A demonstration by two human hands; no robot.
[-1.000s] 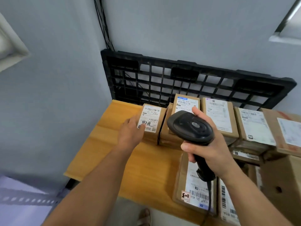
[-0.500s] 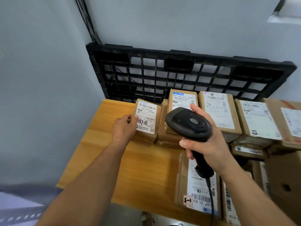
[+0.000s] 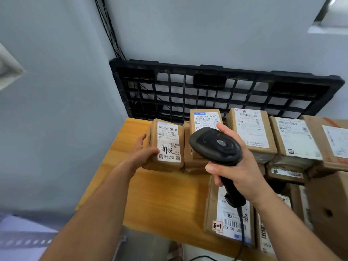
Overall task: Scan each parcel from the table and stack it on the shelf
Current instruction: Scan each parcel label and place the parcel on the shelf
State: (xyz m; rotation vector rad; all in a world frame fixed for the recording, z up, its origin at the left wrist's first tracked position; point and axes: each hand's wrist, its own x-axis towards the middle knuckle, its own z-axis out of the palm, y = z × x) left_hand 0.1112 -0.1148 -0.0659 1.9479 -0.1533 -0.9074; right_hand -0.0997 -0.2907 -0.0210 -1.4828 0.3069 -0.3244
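light: even, diffuse, moderately bright | shadows: faint, soft | edges: wide-angle bending | blur: lower-left corner smeared

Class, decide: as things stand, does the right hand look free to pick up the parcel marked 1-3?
Probably not yet: the right hand grips the scanner above the parcel marked 1-3, though nothing else covers it.

Black plastic pallet (image 3: pixel 210 84) on edge against the grey wall (image 3: pixel 207 31), black cables (image 3: pixel 109 25) in the corner
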